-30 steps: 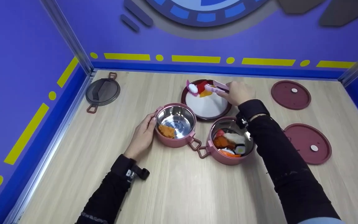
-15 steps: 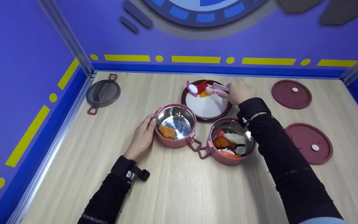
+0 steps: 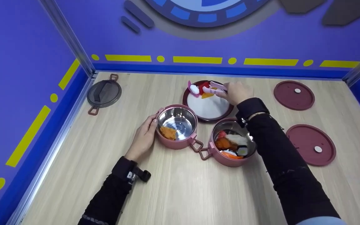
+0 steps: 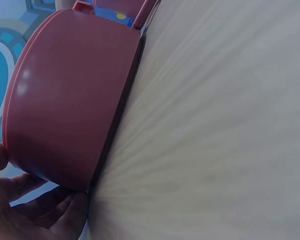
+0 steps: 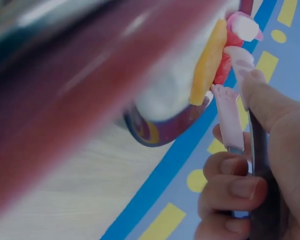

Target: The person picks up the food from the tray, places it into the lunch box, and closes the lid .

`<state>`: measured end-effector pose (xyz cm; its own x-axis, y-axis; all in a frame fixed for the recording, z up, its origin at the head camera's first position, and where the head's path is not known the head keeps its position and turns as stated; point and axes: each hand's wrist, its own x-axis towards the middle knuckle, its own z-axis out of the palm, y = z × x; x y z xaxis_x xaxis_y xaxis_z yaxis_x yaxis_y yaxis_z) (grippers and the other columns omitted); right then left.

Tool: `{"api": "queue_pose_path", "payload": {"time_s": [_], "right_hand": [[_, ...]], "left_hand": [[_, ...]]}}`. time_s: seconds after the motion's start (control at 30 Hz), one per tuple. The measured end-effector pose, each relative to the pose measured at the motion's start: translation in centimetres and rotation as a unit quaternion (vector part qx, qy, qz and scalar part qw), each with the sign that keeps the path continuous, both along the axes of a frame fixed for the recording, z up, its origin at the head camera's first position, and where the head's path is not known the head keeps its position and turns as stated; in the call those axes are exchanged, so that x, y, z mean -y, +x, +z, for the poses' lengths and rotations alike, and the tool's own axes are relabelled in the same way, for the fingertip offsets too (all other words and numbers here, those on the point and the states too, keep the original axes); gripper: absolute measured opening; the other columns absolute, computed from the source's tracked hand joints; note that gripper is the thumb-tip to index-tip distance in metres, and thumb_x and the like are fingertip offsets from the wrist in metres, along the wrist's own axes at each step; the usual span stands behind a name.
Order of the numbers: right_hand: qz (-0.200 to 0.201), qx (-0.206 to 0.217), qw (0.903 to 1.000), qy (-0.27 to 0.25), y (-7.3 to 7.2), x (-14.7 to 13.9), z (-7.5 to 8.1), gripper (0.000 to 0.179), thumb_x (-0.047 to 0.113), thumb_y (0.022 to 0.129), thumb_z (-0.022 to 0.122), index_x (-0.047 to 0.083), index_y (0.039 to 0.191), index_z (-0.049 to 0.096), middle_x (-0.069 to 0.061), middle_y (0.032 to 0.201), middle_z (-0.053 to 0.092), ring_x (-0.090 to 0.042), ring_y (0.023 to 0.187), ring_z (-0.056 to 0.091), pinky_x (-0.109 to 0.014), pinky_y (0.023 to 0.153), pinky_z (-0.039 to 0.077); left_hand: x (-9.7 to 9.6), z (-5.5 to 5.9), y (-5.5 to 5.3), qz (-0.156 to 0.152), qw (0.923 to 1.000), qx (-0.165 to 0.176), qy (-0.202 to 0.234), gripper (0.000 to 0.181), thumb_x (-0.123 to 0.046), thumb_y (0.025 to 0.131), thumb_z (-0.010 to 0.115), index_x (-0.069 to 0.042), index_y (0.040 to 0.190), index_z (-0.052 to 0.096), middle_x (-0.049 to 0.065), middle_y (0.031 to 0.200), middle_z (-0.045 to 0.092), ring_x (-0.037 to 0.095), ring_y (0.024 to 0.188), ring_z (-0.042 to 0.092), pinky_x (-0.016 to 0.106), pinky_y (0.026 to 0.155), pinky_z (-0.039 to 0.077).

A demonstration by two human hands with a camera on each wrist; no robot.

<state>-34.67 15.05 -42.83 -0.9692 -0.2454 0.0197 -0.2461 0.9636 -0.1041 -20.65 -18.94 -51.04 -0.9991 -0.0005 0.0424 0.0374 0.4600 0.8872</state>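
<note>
My left hand (image 3: 144,136) holds the side of a pink pot (image 3: 177,144) with a steel inside, thumb near its rim. In the left wrist view the fingers (image 4: 65,215) lie against its lower wall. A breaded brown food piece (image 3: 168,132) lies in that pot. My right hand (image 3: 239,92) grips pale pink tongs (image 3: 212,90) over a dark-rimmed white plate (image 3: 206,107). Their parted tips are at a red food piece (image 5: 224,67), beside a yellow slice (image 5: 210,62). A white piece in a pink wrap (image 3: 194,89) lies at the plate's left.
A second pink pot (image 3: 230,162), partly under my right forearm, holds several toy foods. Two maroon lids (image 3: 289,93) lie at the right, the nearer one partly behind the sleeve. A grey lid with brown handles (image 3: 105,93) lies far left. Blue walls (image 3: 180,47) enclose the table.
My right hand and the tongs have shifted slightly left, and the tong tips now overlap the red piece more. My left hand and the pots have stayed put.
</note>
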Motion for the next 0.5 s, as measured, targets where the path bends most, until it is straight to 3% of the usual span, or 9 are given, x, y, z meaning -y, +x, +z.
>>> {"api": "queue_pose_path", "payload": {"time_s": [0.1,0.27,0.4,0.5], "right_hand": [[-0.006,0.031,0.9995,-0.003,0.1,-0.2,0.5,0.052,0.052,0.099,0.067,0.003,0.116,0.073,-0.023,0.101,0.07,-0.04,0.091,0.065,-0.053,0.073,0.053],[0.016,0.061,0.998,0.009,0.3,-0.3,1.2,0.051,0.053,0.1,0.065,0.003,0.096,0.07,-0.013,0.083,0.06,-0.033,0.079,0.057,-0.041,0.063,0.042],[0.028,0.067,0.9971,0.021,0.7,0.0,1.8,0.052,0.055,0.1,0.064,0.005,0.086,0.068,-0.01,0.078,0.057,-0.03,0.076,0.054,-0.039,0.062,0.04],[0.03,0.048,0.9981,0.027,1.0,0.2,2.0,0.052,0.056,0.099,0.066,0.005,0.086,0.069,-0.01,0.078,0.057,-0.03,0.076,0.055,-0.039,0.062,0.039]], "left_hand": [[0.0,0.1,0.0,0.002,1.0,0.003,0.003,0.041,-0.032,0.114,0.041,-0.015,0.148,0.058,0.008,0.157,0.054,0.026,0.151,0.044,0.045,0.128,0.032],[0.1,0.0,0.0,0.001,1.0,0.008,0.005,0.042,-0.032,0.114,0.041,-0.015,0.148,0.057,0.008,0.158,0.053,0.026,0.152,0.042,0.046,0.128,0.03],[0.1,-0.1,0.0,0.002,0.9999,0.012,0.005,0.042,-0.034,0.114,0.041,-0.016,0.148,0.057,0.007,0.159,0.052,0.026,0.153,0.041,0.046,0.129,0.03],[0.0,-0.1,0.0,0.0,0.9999,0.01,0.004,0.042,-0.034,0.114,0.041,-0.016,0.149,0.057,0.007,0.159,0.052,0.026,0.153,0.041,0.046,0.129,0.03]]}}
